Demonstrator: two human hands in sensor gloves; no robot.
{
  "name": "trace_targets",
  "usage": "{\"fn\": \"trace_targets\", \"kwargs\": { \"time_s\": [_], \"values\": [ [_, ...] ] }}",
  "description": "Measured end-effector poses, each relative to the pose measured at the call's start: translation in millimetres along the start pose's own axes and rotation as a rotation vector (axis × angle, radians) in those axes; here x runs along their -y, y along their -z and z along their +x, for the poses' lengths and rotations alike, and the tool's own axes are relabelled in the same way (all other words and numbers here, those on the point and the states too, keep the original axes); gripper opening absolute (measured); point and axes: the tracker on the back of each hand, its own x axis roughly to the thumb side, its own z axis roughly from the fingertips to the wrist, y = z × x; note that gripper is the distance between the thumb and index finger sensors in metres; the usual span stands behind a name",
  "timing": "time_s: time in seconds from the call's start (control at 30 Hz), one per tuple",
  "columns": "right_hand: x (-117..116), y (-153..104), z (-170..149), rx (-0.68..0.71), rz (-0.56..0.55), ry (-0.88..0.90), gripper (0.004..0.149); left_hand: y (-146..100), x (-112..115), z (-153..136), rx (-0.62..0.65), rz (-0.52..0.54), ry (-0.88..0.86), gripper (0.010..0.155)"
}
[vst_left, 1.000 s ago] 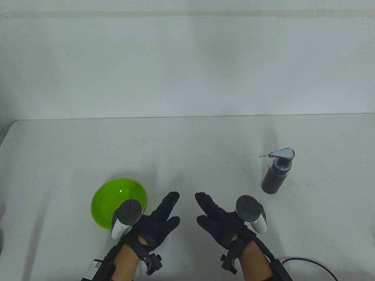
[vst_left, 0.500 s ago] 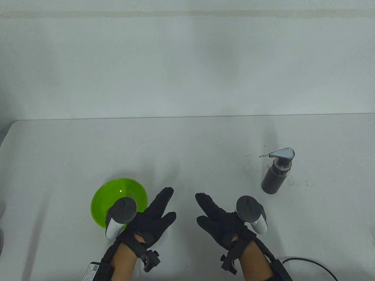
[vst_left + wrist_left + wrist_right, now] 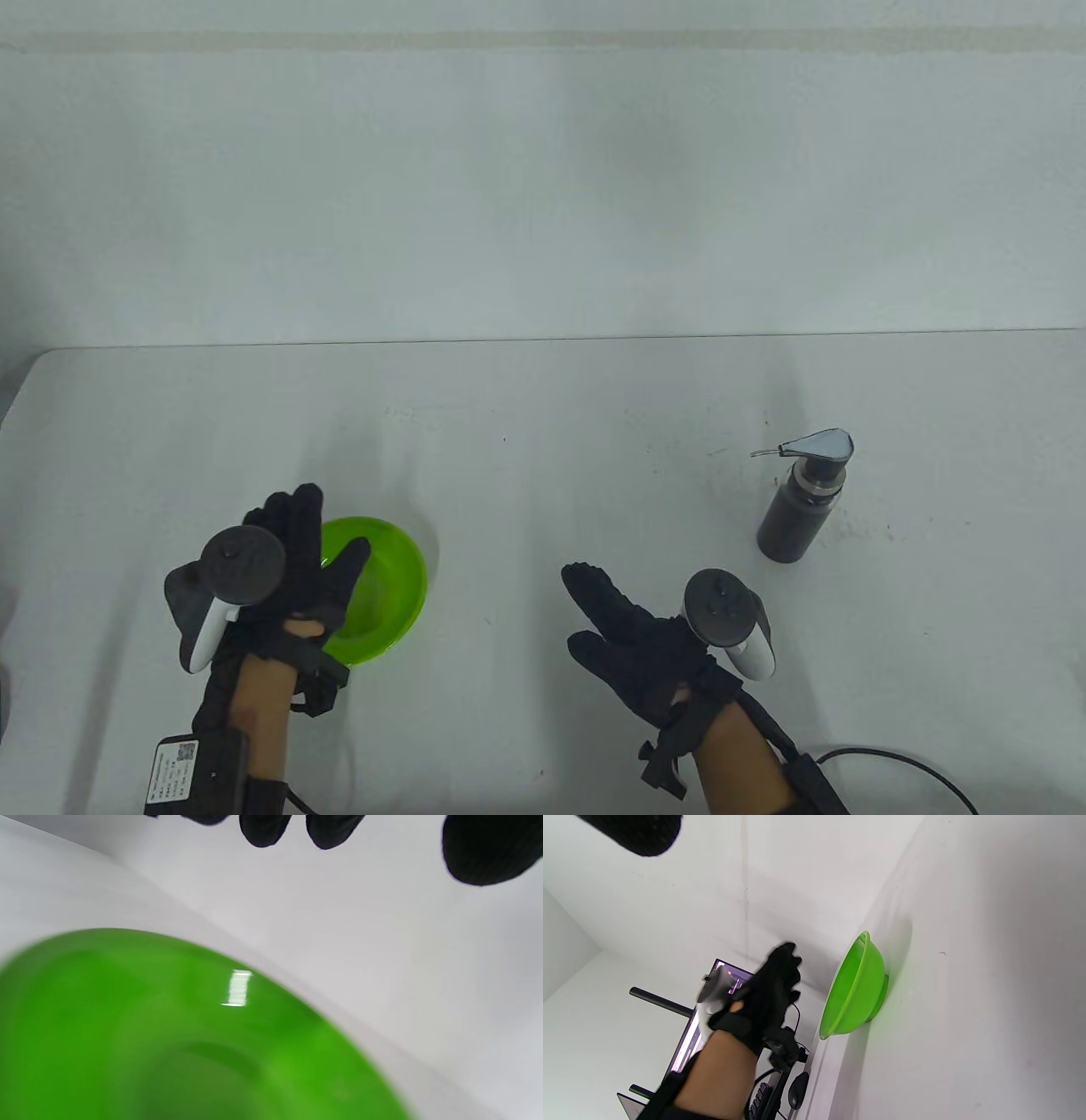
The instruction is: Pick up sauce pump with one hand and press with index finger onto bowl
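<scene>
The sauce pump point(image 3: 802, 499), a dark bottle with a silver pump head and thin spout pointing left, stands upright at the right of the table. The green bowl point(image 3: 399, 577) sits at the front left; it also shows in the left wrist view point(image 3: 169, 1035) and the right wrist view point(image 3: 855, 988). My left hand point(image 3: 301, 548) hovers over the bowl's left part, fingers spread and holding nothing; it also shows in the right wrist view point(image 3: 774, 993). My right hand point(image 3: 615, 615) is open and empty, front centre-right, well short of the pump.
A black cable point(image 3: 891, 760) runs along the table's front right corner. The white table point(image 3: 551, 407) ends at a white wall behind. A monitor point(image 3: 691, 1035), keyboard and mouse lie past the table's left end in the right wrist view.
My left hand has lifted and swung left, from beside the bowl's right side to over its left part. The right hand, bowl and pump have stayed put.
</scene>
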Motion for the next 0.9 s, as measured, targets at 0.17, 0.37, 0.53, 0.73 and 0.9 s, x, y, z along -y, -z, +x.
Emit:
{"fn": "trace_targets", "kwargs": {
  "time_s": [0.17,0.37,0.53,0.73,0.9],
  "values": [
    [0.0,0.0,0.1,0.0,-0.001,0.0,0.085,13.9,24.1,-44.8,-0.266,-0.028,-0.021,0.095],
    [-1.0,0.4,-0.5,-0.015,0.005,-0.006,0.084,18.2,40.1,-57.8,-0.369,0.003,0.047,0.092],
    [-0.5,0.5,-0.3,-0.023,0.002,-0.005,0.083,18.5,35.1,-55.4,-0.412,0.052,-0.015,0.072],
    [-0.2,0.6,-0.5,-0.025,0.001,-0.007,0.082,18.5,33.7,-59.2,-0.428,0.06,-0.093,0.061],
    [0.3,0.5,-0.6,-0.028,-0.002,-0.002,0.081,17.4,31.6,-53.9,-0.393,0.062,-0.131,0.057]
  ]
}}
